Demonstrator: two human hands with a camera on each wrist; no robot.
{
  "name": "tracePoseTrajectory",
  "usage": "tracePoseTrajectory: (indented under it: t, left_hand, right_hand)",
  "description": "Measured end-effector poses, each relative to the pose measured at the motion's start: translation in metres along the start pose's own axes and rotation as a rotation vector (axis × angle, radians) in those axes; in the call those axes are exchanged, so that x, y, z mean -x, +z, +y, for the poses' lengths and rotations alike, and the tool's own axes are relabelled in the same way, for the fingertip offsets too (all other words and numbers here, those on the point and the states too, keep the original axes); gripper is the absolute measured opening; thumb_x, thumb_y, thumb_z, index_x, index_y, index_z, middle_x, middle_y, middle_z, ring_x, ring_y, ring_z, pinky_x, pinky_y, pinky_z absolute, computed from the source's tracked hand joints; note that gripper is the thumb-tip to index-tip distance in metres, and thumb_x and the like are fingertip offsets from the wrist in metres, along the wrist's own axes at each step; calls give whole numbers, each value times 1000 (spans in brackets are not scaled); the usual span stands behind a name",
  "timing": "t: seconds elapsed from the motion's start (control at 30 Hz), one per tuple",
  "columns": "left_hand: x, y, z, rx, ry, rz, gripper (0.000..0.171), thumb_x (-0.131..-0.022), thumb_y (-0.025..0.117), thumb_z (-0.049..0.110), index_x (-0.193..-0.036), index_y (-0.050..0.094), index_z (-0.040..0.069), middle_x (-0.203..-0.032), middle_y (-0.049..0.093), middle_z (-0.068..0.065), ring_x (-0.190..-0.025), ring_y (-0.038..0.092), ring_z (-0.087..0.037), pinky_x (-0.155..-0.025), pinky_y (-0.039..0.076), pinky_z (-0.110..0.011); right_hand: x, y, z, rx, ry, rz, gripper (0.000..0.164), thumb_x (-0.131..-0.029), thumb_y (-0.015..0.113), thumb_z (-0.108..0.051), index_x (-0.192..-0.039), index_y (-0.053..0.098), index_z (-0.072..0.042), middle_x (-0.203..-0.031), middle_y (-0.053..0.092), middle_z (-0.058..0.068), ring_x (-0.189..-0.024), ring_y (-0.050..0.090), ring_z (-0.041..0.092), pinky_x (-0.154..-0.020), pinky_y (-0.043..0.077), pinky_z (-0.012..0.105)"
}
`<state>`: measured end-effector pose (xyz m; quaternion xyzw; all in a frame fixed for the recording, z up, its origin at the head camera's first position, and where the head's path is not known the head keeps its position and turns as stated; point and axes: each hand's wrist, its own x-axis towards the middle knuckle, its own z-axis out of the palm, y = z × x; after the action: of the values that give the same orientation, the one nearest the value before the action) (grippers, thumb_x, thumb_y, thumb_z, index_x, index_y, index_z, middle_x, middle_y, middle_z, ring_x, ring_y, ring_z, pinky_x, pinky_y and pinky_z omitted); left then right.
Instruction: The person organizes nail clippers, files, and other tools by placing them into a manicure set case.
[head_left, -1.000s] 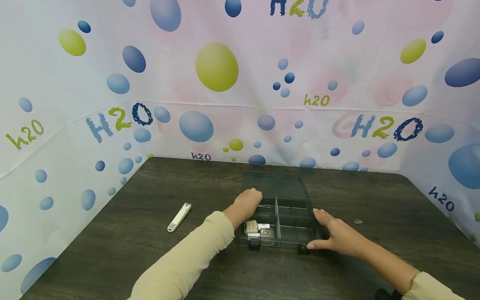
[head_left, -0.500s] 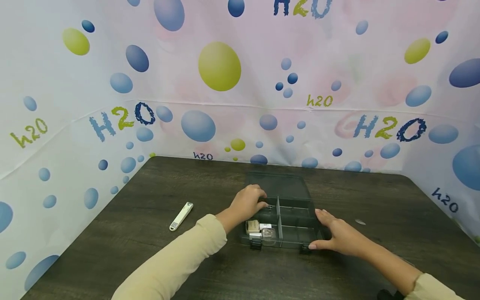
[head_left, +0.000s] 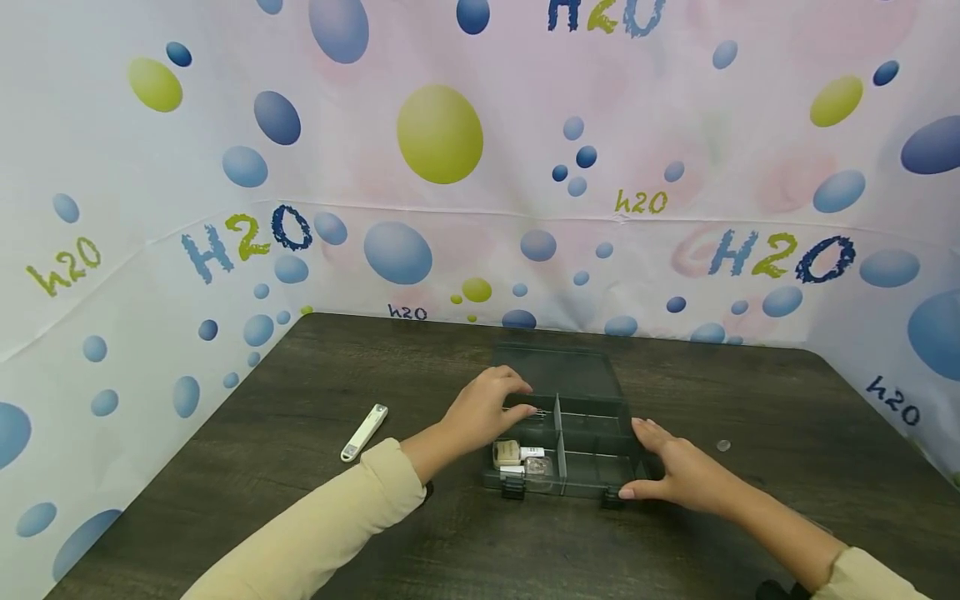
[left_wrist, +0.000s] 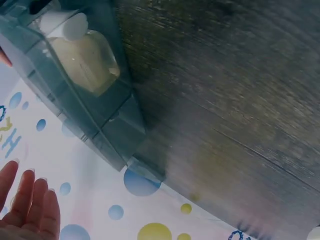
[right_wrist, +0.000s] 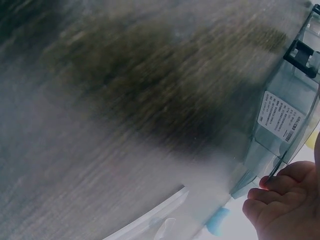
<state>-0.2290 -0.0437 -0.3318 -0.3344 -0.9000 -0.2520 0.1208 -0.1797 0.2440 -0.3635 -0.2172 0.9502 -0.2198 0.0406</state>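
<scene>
A dark see-through compartment box [head_left: 600, 487] sits on the table, lid [head_left: 551, 371] folded back. My left hand [head_left: 476, 410] is over its rear left compartment, fingers and thumb apart with nothing between them. Thin metal pieces [head_left: 537, 413] show by that thumb. In the front left compartment lie a beige bottle [head_left: 507, 452] with a white cap [left_wrist: 75, 26] and a small clear case [head_left: 537, 467]. My right hand [head_left: 682, 473] rests against the box's right end, thumb near a front latch [head_left: 611, 497] and fingers along the side. A white nail clipper [head_left: 364, 433] lies to the left.
The dark wooden table [head_left: 420, 525] ends at a printed backdrop [head_left: 480, 233] behind and on both sides. A small clear disc [head_left: 723, 446] lies right of the box. Part of a black object [head_left: 780, 590] shows at the bottom right.
My left hand has lifted out of the rear left compartment and drawn back slightly left, its fingers and thumb spreading apart. The right hand stays against the box.
</scene>
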Motion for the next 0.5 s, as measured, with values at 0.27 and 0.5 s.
tracePoseTrajectory:
  t: [0.27,0.5]
  left_hand:
    - [12,-10,-9,3,-22,96,28,-84,68,23,-107,68,7,-108,63,-6,-102,57,-23,-84,51,-37]
    - [26,-18,-21,-31,-78,184,29,-80,72,20,-105,69,5,-108,64,-8,-104,57,-26,-85,51,-39]
  right_hand:
    - [0,0,0,4,3,-8,107,-70,70,-55,-139,28,15,-141,26,39,-128,28,55,-96,37,63]
    - [0,-1,0,-5,10,-16,107,-70,70,-55,-139,27,14,-141,25,39,-129,27,54,-96,37,63]
